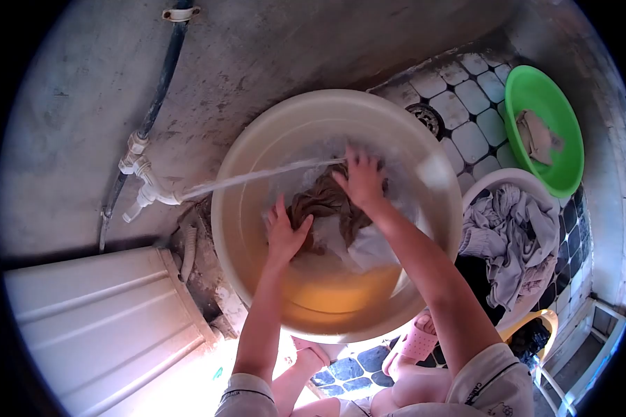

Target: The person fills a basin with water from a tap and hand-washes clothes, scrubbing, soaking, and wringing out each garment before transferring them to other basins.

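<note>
A large cream basin (233,229) stands in front of me with water in it. Brown wet cloth (323,198) lies bunched in the basin, beside a pale cloth (368,250). My left hand (285,235) is at the near left side of the brown cloth, thumb and fingers apart. On the far right side, my right hand (363,179) rests with spread fingers against the cloth and the splashing water. From a white tap (149,182) on the left wall, a stream of water (257,175) runs across the basin towards my right hand.
At right, a pale tub (553,222) holds grey clothes (508,229). Behind it, a green basin (570,139) contains a beige cloth (535,135). A floor drain (424,118) lies beyond the large basin. A white ridged panel (104,320) stands at left, a yellow container (551,323) at lower right.
</note>
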{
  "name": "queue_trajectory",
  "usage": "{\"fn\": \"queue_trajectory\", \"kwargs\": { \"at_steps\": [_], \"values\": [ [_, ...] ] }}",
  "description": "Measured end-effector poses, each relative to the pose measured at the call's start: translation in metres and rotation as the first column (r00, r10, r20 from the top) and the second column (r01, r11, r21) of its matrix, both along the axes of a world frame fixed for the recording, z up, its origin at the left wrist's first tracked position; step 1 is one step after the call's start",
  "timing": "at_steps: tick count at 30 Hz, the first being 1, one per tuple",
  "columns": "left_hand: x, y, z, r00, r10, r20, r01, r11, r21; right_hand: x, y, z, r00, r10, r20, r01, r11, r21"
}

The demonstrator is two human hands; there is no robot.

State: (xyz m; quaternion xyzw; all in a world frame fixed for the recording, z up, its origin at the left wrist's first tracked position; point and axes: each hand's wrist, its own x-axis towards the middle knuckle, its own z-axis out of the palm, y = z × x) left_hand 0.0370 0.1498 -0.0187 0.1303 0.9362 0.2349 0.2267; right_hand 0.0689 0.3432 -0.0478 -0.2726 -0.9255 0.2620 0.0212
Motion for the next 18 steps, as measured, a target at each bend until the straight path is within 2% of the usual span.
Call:
{"fn": "queue_trajectory", "kwargs": {
  "at_steps": [1, 3, 4, 7, 10, 11, 12, 13, 14, 15, 17, 18],
  "values": [
    [0.003, 0.001, -0.01, 0.978, -0.071, -0.196, 0.037, 0.984, -0.172, 0.006, -0.005, -0.019, 0.978, 0.198, 0.071, -0.204, 0.974, 0.097],
    [0.012, 0.006, -0.037, 0.947, -0.296, -0.125, 0.223, 0.886, -0.407, 0.024, -0.023, -0.056, 0.809, 0.529, 0.256, -0.583, 0.777, 0.239],
    [0.013, 0.003, -0.046, 0.916, -0.395, -0.071, 0.305, 0.799, -0.518, 0.029, -0.026, -0.052, 0.731, 0.638, 0.24, -0.682, 0.69, 0.244],
    [-0.02, -0.02, -0.048, 0.886, -0.433, 0.169, 0.463, 0.854, -0.238, 0.028, -0.002, -0.027, 0.778, 0.587, 0.223, -0.612, 0.788, 0.064],
    [-0.007, -0.021, -0.017, 0.94, -0.333, 0.074, 0.337, 0.941, -0.036, 0.018, 0.003, -0.027, 0.914, 0.3, 0.272, -0.252, 0.947, -0.199],
    [0.001, -0.021, -0.012, 0.949, -0.309, 0.06, 0.303, 0.948, 0.093, 0.021, 0.001, -0.019, 0.959, 0.261, 0.107, -0.192, 0.882, -0.43],
    [0.015, -0.017, -0.011, 0.957, -0.285, 0.051, 0.267, 0.937, 0.224, 0.024, -0.001, 0.012, 0.983, 0.176, -0.047, -0.166, 0.756, -0.633],
    [0.027, -0.011, -0.011, 0.965, -0.259, 0.047, 0.227, 0.907, 0.356, 0.031, -0.006, 0.06, 0.988, 0.136, -0.073, -0.142, 0.613, -0.777],
    [0.038, -0.005, -0.012, 0.95, -0.309, 0.038, 0.246, 0.82, 0.517, 0.033, -0.018, 0.082, 0.955, 0.111, -0.276, -0.293, 0.5, -0.815],
    [0.052, 0.004, -0.013, 0.948, -0.314, 0.05, 0.223, 0.769, 0.6, 0.037, -0.038, 0.121, 0.94, 0.204, -0.273, -0.34, 0.616, -0.711],
    [0.071, 0.013, -0.006, 0.974, -0.204, 0.096, 0.081, 0.713, 0.696, 0.052, -0.04, 0.198, 0.892, 0.344, -0.294, -0.444, 0.536, -0.718],
    [0.078, 0.017, 0.001, 0.982, -0.148, 0.12, 0.013, 0.68, 0.733, 0.056, -0.051, 0.204, 0.848, 0.315, -0.426, -0.53, 0.47, -0.706]
  ]
}}
